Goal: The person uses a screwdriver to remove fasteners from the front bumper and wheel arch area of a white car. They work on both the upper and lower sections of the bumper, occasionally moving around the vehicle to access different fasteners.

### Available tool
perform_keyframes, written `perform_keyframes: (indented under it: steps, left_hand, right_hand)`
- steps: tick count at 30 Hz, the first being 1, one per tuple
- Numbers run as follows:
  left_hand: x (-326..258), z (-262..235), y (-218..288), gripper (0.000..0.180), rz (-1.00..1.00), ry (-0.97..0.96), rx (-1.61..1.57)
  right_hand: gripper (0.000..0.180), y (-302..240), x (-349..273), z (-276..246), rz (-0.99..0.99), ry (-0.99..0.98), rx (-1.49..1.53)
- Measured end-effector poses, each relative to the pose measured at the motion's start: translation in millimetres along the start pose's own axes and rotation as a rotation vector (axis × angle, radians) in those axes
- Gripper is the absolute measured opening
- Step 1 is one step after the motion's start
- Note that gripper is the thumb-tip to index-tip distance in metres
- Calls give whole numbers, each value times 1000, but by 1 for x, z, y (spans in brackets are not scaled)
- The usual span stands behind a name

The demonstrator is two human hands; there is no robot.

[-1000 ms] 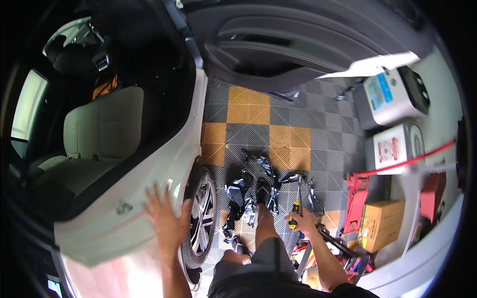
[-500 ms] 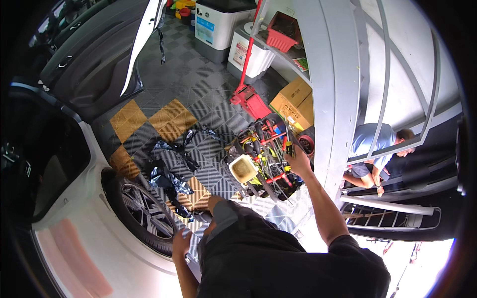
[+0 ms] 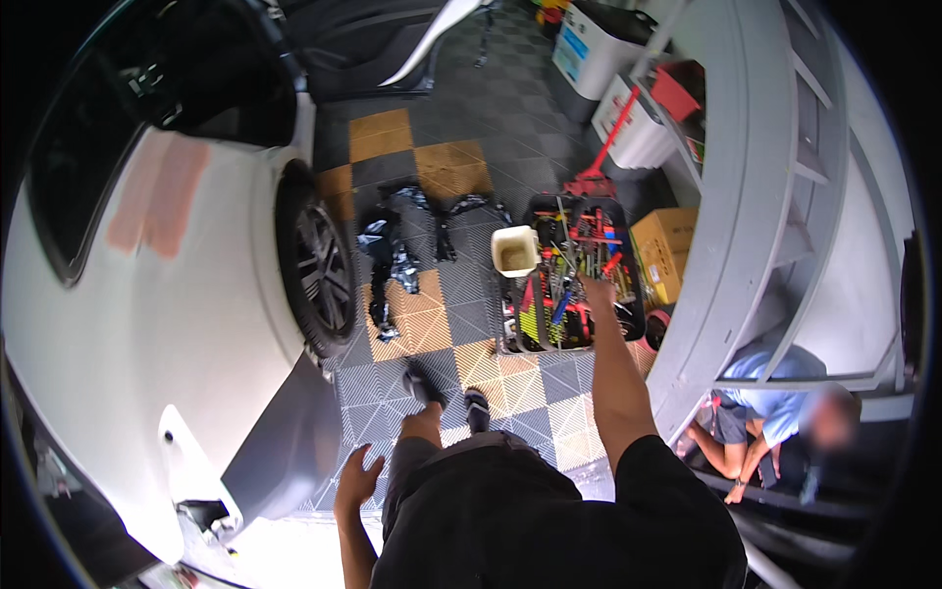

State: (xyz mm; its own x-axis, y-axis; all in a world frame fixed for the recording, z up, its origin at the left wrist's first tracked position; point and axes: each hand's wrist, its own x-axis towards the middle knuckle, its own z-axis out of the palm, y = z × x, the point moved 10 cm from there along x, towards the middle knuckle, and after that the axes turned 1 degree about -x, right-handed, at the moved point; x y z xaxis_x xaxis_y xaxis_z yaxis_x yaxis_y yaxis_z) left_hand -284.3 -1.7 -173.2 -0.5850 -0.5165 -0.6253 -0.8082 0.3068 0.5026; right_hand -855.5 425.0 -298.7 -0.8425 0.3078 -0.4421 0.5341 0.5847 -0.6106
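Observation:
My right hand is down among the tools in a black tool tray. Its fingers are blurred against the clutter, so I cannot make out whether they grip anything. Close beside it lies a blue-handled tool, with several red-handled and metal tools around. A cream square tub sits at the tray's left edge. My left hand hangs empty at my left side, its fingers apart, near the car's grey lower panel.
The white car, with a reddish patch on its panel, stands at left. Crumpled dark plastic lies on the tiled floor. Beyond the tray are a red floor jack and a cardboard box. A person crouches past the grey frame at right.
My view has swung, shifting the car and tray. My right hand held a yellow-and-black handled tool over the tray; now it is down among the tools and that handle cannot be seen.

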Motion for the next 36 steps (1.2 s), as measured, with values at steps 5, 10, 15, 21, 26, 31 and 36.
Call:
perform_keyframes:
  steps: [5, 10, 15, 21, 26, 31, 36]
  left_hand:
    - [-72, 30, -59, 65, 134, 24, 18]
    - [-140, 24, -81, 63, 229, 11, -14]
    - [-243, -26, -156, 56, 225, 111, -276]
    - [-328, -80, -290, 28, 238, 309, -878]
    - [-390, -183, -276, 19, 567, 388, -1018]
    - [-399, -247, -267, 14, 634, 319, -1004]
    - [-420, -302, -270, 11, 788, 443, -916]
  right_hand:
    - [34, 39, -33, -49, 23, 0, -348]
    - [35, 42, -97, -122, -193, 215, -1040]
    - [28, 52, -234, -133, -247, 286, -757]
    - [48, 121, -416, 21, -296, -116, -268]
    - [31, 134, -613, 151, -359, -613, -368]
    - [31, 107, -711, 208, -565, -849, -463]
    - [24, 75, -761, 271, -750, -918, -458]
